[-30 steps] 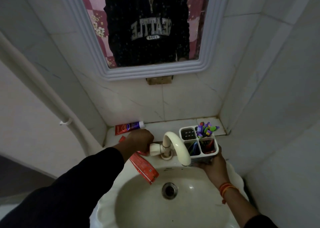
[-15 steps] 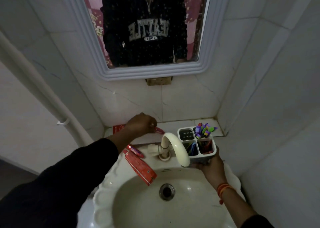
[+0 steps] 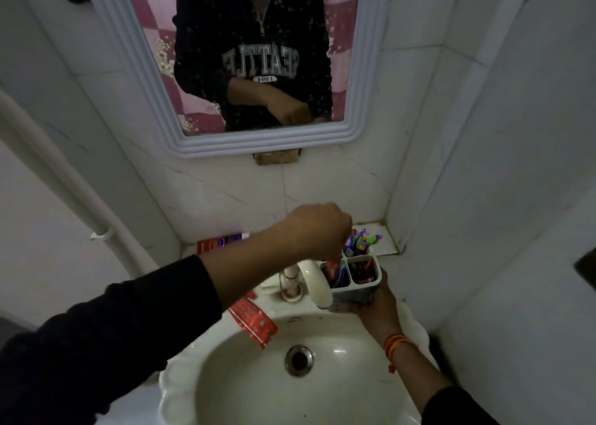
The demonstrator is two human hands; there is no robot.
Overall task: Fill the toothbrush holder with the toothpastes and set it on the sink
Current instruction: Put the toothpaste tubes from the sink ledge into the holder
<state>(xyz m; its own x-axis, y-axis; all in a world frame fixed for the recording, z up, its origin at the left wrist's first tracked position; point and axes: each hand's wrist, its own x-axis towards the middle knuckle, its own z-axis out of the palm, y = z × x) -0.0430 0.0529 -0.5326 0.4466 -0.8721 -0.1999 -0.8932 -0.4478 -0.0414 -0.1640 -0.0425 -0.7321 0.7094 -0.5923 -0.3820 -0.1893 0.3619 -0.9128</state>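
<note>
Room: white-tiled corner, sink (image 3: pixel 409 324) at lower centre.
Holder: toothbrush holder (image 3: pixel 353 290), centre-right, by the tap (image 3: pixel 317 284).
Right hand (image 3: pixel 375 308): clasps the holder's base.
Left hand (image 3: pixel 317 231): pinching a red toothpaste (image 3: pixel 332 268) into a front compartment.
Others: red tube (image 3: pixel 254 323) on the rim; another tube (image 3: pixel 219 243) on the ledge.

Sink basin (image 3: pixel 245 389): glossy white ceramic, gleaming. Drain ring (image 3: pixel 299 360): metal, shining. Toothbrush holder (image 3: pixel 371 284): smooth white plastic. Wall tiles (image 3: pixel 322 182): polished, marbled, reflecting faintly.
</note>
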